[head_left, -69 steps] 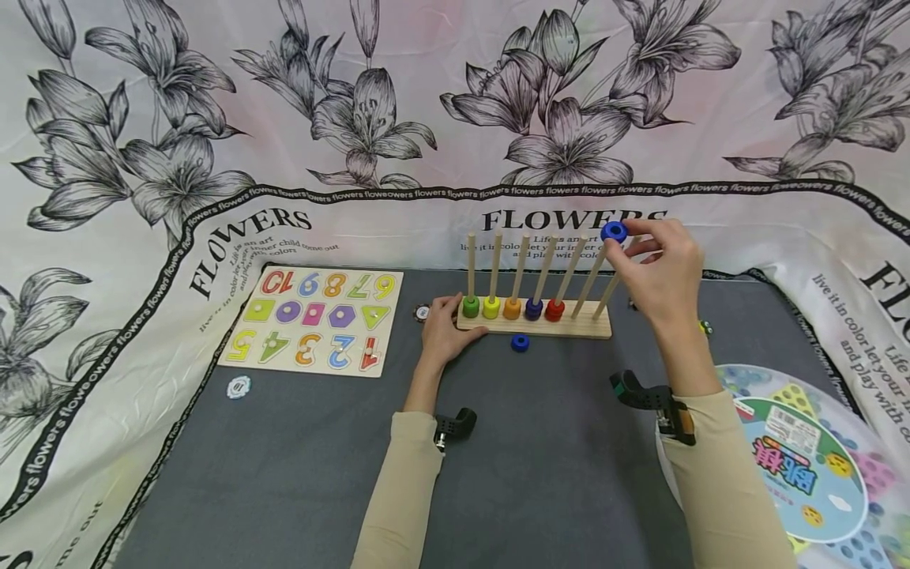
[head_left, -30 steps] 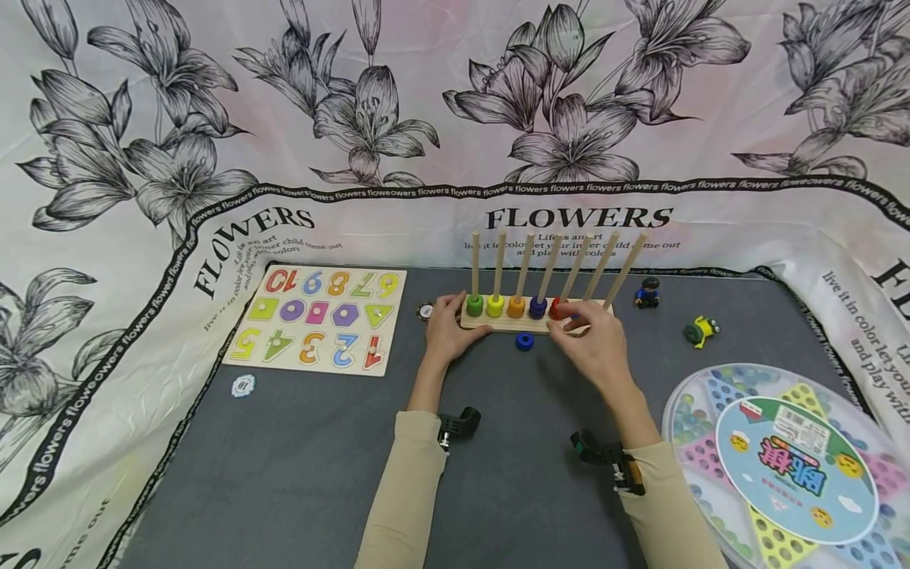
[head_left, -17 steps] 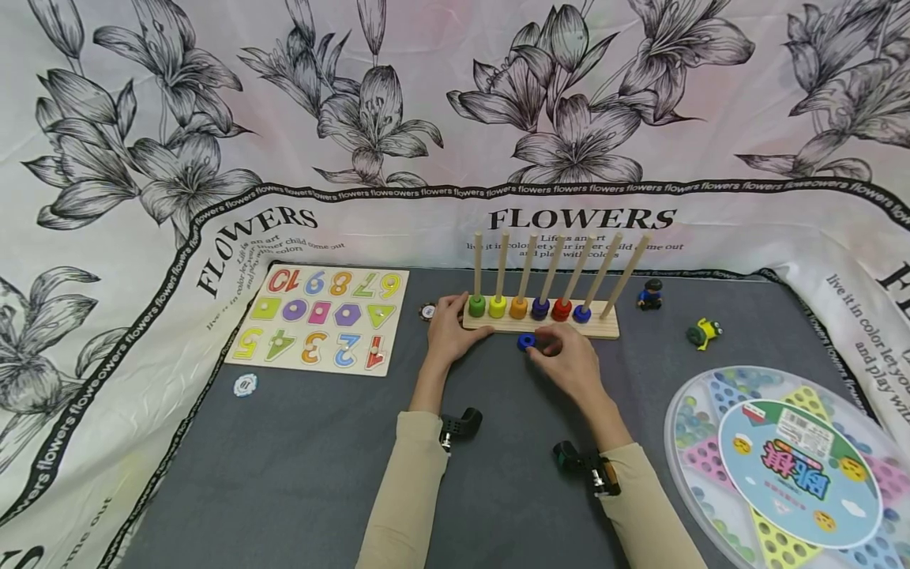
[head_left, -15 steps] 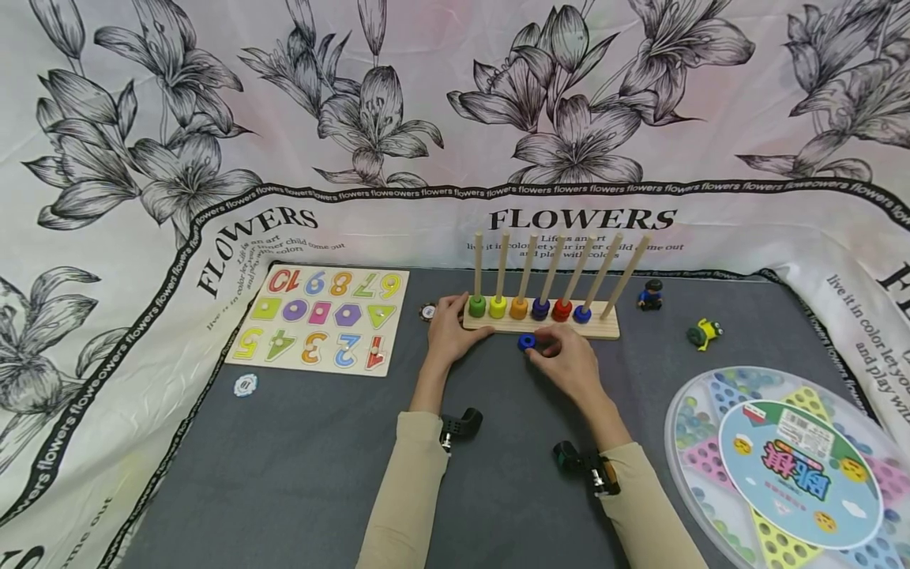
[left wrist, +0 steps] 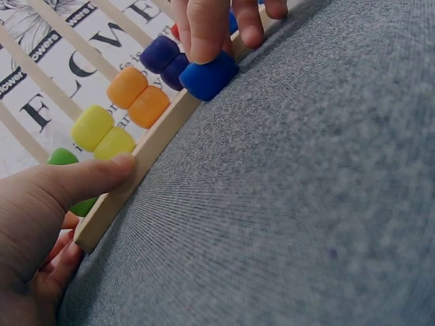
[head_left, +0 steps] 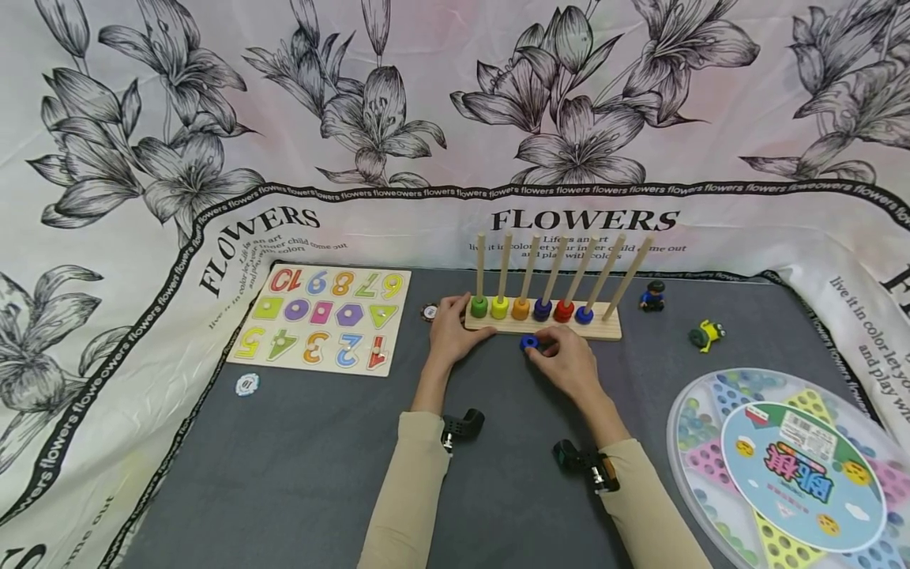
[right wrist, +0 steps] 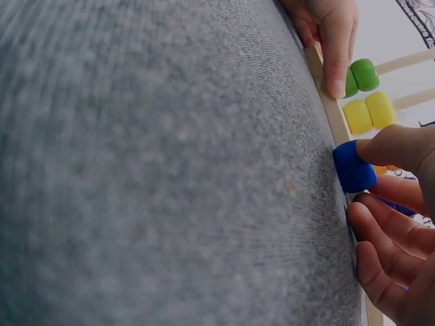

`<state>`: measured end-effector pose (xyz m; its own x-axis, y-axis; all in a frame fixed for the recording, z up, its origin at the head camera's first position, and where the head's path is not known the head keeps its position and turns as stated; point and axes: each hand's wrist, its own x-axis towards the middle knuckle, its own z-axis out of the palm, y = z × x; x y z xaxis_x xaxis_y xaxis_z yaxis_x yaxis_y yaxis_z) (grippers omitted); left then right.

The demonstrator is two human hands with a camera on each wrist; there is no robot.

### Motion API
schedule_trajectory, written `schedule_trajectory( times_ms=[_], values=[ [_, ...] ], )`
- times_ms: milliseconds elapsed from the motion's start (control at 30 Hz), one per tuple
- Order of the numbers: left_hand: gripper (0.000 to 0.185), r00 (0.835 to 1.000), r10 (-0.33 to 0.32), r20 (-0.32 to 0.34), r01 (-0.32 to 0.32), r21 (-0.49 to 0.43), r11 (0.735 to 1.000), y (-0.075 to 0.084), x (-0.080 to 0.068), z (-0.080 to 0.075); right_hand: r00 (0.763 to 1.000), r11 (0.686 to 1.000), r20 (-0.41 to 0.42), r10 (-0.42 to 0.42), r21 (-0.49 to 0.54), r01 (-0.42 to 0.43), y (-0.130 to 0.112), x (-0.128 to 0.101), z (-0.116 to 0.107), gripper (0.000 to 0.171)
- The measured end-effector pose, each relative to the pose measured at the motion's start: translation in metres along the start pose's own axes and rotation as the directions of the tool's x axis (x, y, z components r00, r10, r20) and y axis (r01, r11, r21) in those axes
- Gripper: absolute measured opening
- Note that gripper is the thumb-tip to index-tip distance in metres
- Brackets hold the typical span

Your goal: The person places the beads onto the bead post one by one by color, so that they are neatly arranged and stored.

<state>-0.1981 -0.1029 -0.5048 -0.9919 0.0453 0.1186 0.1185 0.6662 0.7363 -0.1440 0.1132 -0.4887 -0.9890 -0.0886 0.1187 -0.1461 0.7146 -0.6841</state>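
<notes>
A wooden peg base (head_left: 604,329) with seven upright pegs stands on the grey mat. Green (head_left: 479,307), yellow (head_left: 500,307), orange (head_left: 520,309), dark blue (head_left: 543,310), red (head_left: 564,310) and blue (head_left: 584,314) beads sit one per peg; the rightmost peg is bare. My left hand (head_left: 462,328) grips the base's left end, thumb (left wrist: 81,180) along its front edge (left wrist: 156,142). My right hand (head_left: 543,348) pinches a loose blue bead (head_left: 528,342) lying on the mat against the base. The wrist views show this bead (left wrist: 209,76) (right wrist: 353,166) between thumb and fingers.
A number puzzle board (head_left: 320,320) lies left of the base, with round tokens (head_left: 246,385) (head_left: 429,312) nearby. A small figure (head_left: 651,295) and a yellow-green toy (head_left: 705,333) sit to the right. A round plastic game box (head_left: 789,466) fills the near right corner. Floral cloth surrounds the mat.
My right hand slid a blue bead down the sixth peg, then dropped to the loose blue bead on the mat and closed on it. The left hand stayed on the base.
</notes>
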Motion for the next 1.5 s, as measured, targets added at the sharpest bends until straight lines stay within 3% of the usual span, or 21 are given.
schedule_trajectory(
  times_ms=[867, 1200, 1500],
  values=[
    [0.084, 1.0, 0.01, -0.011, -0.01, 0.005, 1.0, 0.0, -0.001, 0.001, 1.0, 1.0, 0.004, 0.013, 0.018, -0.013, -0.003, -0.004, -0.002, 0.03],
    [0.084, 1.0, 0.002, -0.012, -0.002, -0.006, 1.0, -0.002, -0.001, 0.001, 0.997, 1.0, -0.082, -0.002, 0.031, 0.004, -0.009, 0.0, -0.031, 0.03],
    [0.084, 1.0, 0.008, -0.009, -0.009, -0.03, 1.0, -0.002, -0.002, 0.002, 0.978, 0.998, -0.199, -0.062, -0.005, 0.062, -0.018, 0.002, -0.068, 0.031]
  ],
)
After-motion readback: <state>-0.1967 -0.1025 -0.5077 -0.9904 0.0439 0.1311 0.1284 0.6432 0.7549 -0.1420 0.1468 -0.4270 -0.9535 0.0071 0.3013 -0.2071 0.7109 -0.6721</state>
